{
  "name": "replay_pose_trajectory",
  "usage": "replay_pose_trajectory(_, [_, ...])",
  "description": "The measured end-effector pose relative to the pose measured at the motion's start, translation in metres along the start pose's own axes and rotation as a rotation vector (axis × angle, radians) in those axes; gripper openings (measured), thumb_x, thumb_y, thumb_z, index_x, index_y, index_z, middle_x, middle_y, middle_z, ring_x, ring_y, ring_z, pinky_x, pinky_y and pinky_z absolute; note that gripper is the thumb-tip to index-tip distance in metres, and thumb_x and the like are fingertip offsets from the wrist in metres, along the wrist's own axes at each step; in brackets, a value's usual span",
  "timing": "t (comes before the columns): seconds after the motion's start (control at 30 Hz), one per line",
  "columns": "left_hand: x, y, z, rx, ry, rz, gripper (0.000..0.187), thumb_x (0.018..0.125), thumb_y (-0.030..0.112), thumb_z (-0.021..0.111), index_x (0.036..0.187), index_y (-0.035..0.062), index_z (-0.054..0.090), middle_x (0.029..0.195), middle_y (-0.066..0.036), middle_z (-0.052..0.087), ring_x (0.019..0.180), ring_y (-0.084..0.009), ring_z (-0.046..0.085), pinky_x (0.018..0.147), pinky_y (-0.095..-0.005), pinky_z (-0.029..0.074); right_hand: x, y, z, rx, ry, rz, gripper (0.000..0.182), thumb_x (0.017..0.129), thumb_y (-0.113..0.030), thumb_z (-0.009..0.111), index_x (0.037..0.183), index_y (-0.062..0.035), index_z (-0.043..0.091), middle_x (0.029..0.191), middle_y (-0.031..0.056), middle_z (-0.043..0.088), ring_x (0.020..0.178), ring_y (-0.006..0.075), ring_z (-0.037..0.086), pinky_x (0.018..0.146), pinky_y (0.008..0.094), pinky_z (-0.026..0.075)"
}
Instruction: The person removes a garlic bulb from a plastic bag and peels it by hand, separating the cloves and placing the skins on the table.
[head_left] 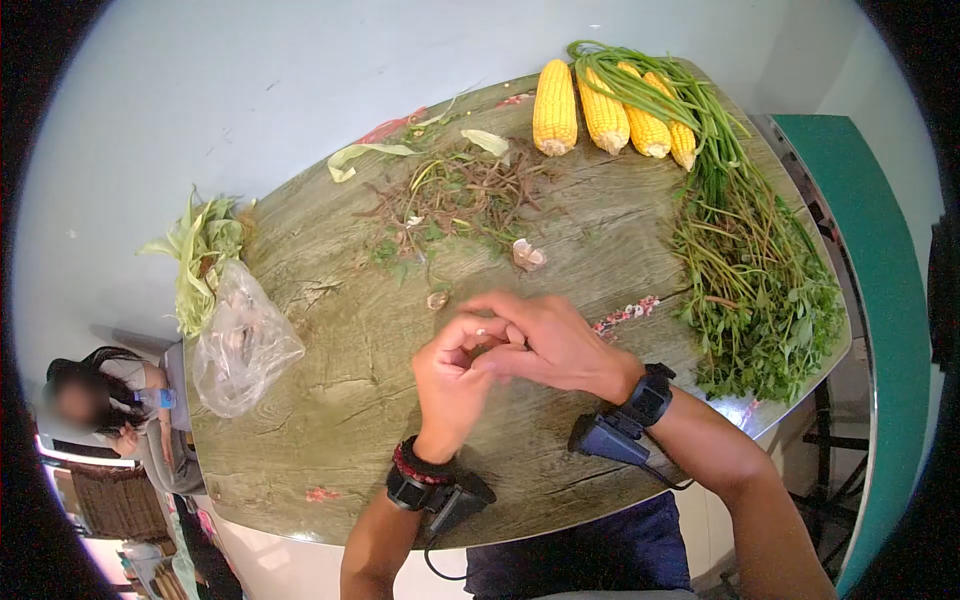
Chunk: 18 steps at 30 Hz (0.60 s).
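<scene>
My left hand [452,378] and my right hand [560,345] meet over the middle of the table, fingers bent and pressed together. Between the fingertips is a small pale piece that looks like a garlic clove [482,332], mostly hidden by the fingers. Just beyond them a partly broken garlic bulb [528,255] lies on the wood. A loose garlic clove [437,300] rests nearer my left hand. Dark straps with small boxes are fastened round both wrists.
Brown trimmed stems [465,195] and corn husks [375,152] lie at the back. Several corn cobs [554,110] sit beside long green beans [690,110] and leafy greens [765,300]. A plastic bag [245,345] is at the table's left edge. A person [110,395] sits beyond.
</scene>
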<state>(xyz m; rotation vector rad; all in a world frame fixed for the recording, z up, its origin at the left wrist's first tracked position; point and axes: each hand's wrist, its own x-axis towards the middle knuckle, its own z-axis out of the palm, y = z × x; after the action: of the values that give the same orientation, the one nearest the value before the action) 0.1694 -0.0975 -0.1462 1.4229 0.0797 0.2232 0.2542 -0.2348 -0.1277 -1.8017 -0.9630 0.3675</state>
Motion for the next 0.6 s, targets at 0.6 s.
replay_pose_trajectory(0.6, [-0.0035, 0.0013, 0.0006, 0.173, 0.072, 0.105, 0.018, 0.079, -0.012, 0.064, 0.094, -0.0022, 0.063, 0.091, -0.006, 0.067, 0.083, -0.0132, 0.065, 0.075, -0.0253, 0.053, -0.0026, 0.0085, 0.0059, 0.003, -0.002, -0.055, 0.050, 0.084, -0.034, 0.070, 0.122, -0.0043, 0.056, 0.083, 0.0154, 0.066, 0.069, 0.0281, 0.065, 0.062, 0.0331, 0.051])
